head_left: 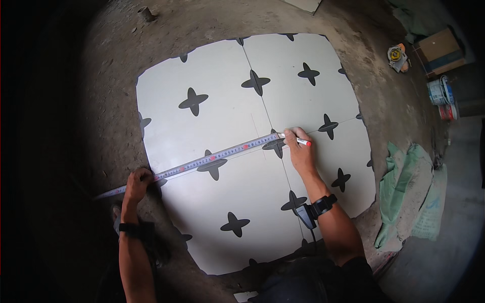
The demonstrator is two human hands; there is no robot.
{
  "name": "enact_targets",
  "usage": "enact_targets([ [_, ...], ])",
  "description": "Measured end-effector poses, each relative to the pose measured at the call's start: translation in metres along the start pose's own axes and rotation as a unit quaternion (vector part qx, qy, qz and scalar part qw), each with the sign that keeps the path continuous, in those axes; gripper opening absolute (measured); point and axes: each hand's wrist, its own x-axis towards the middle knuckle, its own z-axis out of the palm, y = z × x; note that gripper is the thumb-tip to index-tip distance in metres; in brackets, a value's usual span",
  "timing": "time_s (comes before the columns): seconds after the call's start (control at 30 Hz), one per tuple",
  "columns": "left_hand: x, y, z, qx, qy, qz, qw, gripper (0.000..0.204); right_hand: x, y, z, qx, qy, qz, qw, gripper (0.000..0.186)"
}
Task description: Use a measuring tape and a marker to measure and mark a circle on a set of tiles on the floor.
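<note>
A long silvery steel ruler (227,151) lies slanting across white tiles (227,121) with dark four-petal shapes. Its left part sticks out past the tile edge over the floor. At that edge my left hand (137,185) is closed on the ruler, fingers curled at its side. My right hand (299,147), also closed, grips a white marker pen (304,142) with a red end. The pen's tip is at the ruler's right end, beside a dark petal shape near the middle joint. Whether the tip touches the tile is hard to tell.
Green and white woven sacks (404,197) lie on the right. Farther off are an orange and yellow tool (397,57), a cardboard box (438,50) and a blue and white bucket (440,91). A short cylinder (146,14) stands on the rough floor at the far left.
</note>
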Motion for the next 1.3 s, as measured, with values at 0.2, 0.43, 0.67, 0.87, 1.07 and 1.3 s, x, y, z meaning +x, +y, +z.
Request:
enact_targets([
  [0.2, -0.001, 0.003, 0.002, -0.015, 0.001, -0.017, 1.000, 0.003, -0.001, -0.001, 0.002, 0.003, -0.005, -0.010, 1.000, 0.036],
  [0.43, 0.002, -0.001, 0.003, -0.001, -0.009, -0.014, 1.000, 0.005, -0.004, -0.009, 0.000, -0.050, -0.008, -0.028, 0.998, 0.032],
  [0.67, 0.002, 0.001, 0.003, -0.003, 0.009, -0.006, 1.000, 0.005, -0.004, -0.005, -0.001, -0.064, -0.014, -0.038, 0.997, 0.027],
  [0.87, 0.001, -0.001, 0.001, 0.016, -0.002, -0.032, 0.999, 0.009, -0.004, -0.005, 0.001, -0.064, -0.009, -0.047, 0.997, 0.027],
  [1.07, 0.003, 0.001, -0.001, 0.020, -0.005, -0.010, 1.000, 0.009, -0.003, -0.001, 0.002, -0.052, 0.005, -0.083, 0.995, 0.033],
  [1.3, 0.002, 0.004, -0.002, 0.016, -0.006, -0.037, 0.999, 0.009, -0.003, -0.005, 0.001, -0.059, -0.016, -0.045, 0.997, 0.028],
])
